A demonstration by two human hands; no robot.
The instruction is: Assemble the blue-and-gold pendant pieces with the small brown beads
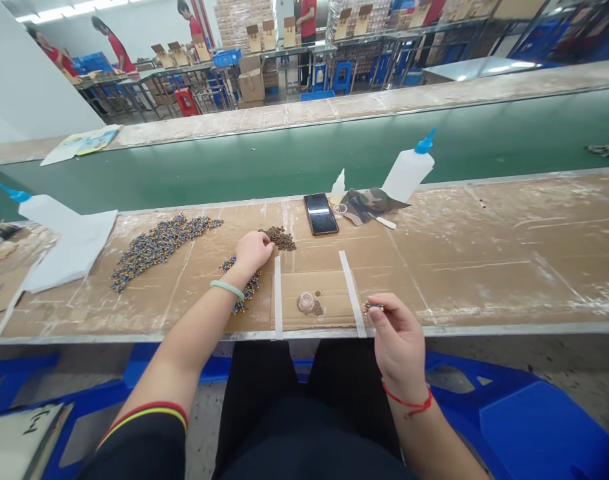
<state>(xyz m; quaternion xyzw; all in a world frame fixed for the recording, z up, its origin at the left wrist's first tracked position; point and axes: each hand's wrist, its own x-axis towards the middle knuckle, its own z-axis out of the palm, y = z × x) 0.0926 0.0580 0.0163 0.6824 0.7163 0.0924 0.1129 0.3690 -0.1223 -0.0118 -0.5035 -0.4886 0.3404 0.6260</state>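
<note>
A long brown surface (pixel 464 267), streaked with whitish marks, runs across the whole width, and beyond it lies a green belt (pixel 284 153). On the left, white sheets (pixel 74 257) lie partly under a left bottle (pixel 49 212) with a blue tip. To their right spreads a large heap (pixel 159 248) of little blue-and-gold pieces. Nearer the middle, a cardboard sheet (pixel 290 287) sits between two white strips, and a right bottle (pixel 408 175), also blue-tipped, leans behind a camouflage cloth (pixel 357 207).

The left hand (pixel 252 252) reaches over a smaller heap (pixel 252 287) of the same pieces, which shows beneath and beside the wrist. Its thumb and index finger are close together at the near left edge of a brown heap (pixel 283 239) of tiny parts — whether they grip one, I cannot tell. The right hand (pixel 400 337) is at the near edge of the surface, just right of the right-hand strip, its thumb and index finger pinching.

A dark phone (pixel 321 215) lies beyond the cardboard sheet, and a small round dish (pixel 306 303) rests on that sheet. Smallest is the blue-and-gold piece (pixel 376 307) between the right fingertips — its end sticks out leftward, toward the strip.
</note>
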